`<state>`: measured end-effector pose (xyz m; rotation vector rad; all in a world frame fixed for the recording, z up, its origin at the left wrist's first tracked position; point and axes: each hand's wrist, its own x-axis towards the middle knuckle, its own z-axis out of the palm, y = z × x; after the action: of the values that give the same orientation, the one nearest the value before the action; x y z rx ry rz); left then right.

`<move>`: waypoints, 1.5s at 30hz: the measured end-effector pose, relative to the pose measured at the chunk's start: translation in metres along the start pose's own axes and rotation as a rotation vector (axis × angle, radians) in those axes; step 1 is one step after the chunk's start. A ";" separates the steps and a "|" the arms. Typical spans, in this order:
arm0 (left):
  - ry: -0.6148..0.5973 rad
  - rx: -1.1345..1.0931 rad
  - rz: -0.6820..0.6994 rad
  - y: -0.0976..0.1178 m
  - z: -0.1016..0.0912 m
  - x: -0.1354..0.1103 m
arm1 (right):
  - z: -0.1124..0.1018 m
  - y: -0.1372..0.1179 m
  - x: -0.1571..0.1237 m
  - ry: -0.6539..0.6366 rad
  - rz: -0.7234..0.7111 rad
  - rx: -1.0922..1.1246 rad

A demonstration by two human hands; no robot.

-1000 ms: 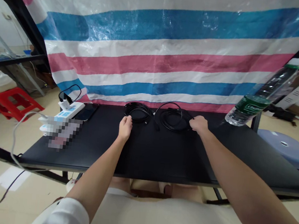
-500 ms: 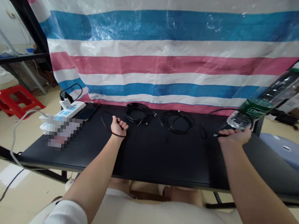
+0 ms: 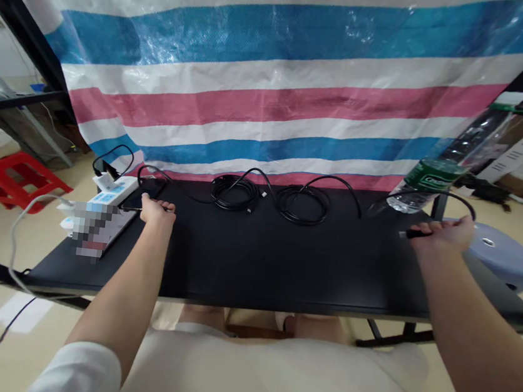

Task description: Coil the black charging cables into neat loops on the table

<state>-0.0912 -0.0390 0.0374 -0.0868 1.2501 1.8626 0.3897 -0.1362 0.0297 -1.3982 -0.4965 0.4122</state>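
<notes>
Two coils of black cable lie at the back of the black table (image 3: 258, 265): a left coil (image 3: 233, 191) and a right coil (image 3: 302, 203). My left hand (image 3: 156, 210) is closed on the free end of the left cable, stretched out to the left near the phone (image 3: 149, 189). Over the table's right end, my right hand (image 3: 446, 233) is closed on the plug end of the right cable, which arches up from its coil and loops past a water bottle (image 3: 438, 172).
A white power strip (image 3: 113, 190) with plugged chargers sits at the table's left end, beside a blurred patch. A striped tarp (image 3: 274, 84) hangs behind the table. A red stool (image 3: 13, 175) stands on the left, a blue stool (image 3: 504, 261) on the right.
Both hands have pulled apart, the left one further left and the right one further right, drawing cable ends out of the two coils so that the strands rise off the table.
</notes>
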 end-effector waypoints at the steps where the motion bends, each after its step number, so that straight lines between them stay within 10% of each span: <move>1: 0.005 -0.003 -0.012 0.001 -0.001 0.001 | 0.001 -0.004 -0.004 0.041 0.044 0.036; 5: -0.018 0.020 -0.046 -0.008 -0.005 -0.006 | 0.028 -0.015 -0.027 0.251 0.220 0.316; 21: -0.490 0.460 0.244 -0.101 -0.016 -0.064 | 0.119 0.037 -0.108 -0.518 -0.344 -0.500; 30: -0.524 0.569 0.308 -0.108 -0.022 -0.053 | 0.132 0.040 -0.117 -0.372 -0.431 -0.428; 36: -0.586 0.588 0.311 -0.110 -0.026 -0.049 | 0.138 0.046 -0.136 -0.539 -0.622 -0.504; 45: -0.622 0.684 0.403 -0.107 -0.025 -0.057 | 0.144 0.027 -0.131 -0.504 -0.144 -0.123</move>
<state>0.0080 -0.0801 -0.0244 1.0921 1.4243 1.4807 0.2017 -0.0864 0.0061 -1.3627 -1.0414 0.6279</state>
